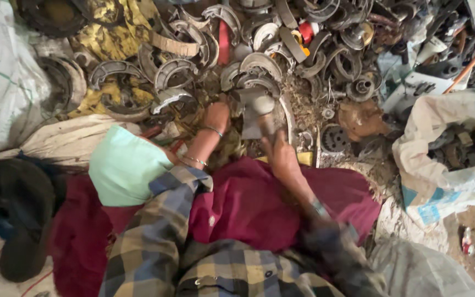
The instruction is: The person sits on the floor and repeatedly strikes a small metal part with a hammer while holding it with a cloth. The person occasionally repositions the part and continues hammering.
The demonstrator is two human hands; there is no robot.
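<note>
the person sits at the near edge of a floor heaped with curved metal brake shoes (248, 66), a maroon cloth (259, 203) spread over the lap. the right hand (281, 157) is clenched around the handle of a hammer (262, 113), whose blurred grey head hangs just above a flat grey metal piece (251, 124) lying on the ground at the near edge of the heap. the left hand (215, 116), bangles at the wrist, rests on the ground just beside that piece; whether its fingers grip anything cannot be told, since they are turned away from the camera. judging from this, the step in hand looks like striking the piece to knock something loose, with the left hand steadying it. the next blow calls for a square hit on the piece and the left fingers kept out from under the hammer head. a white sack (446, 159) holding dark parts lies open at the right edge of the floor, and another pale sack (1, 71) stands at the left edge.
</note>
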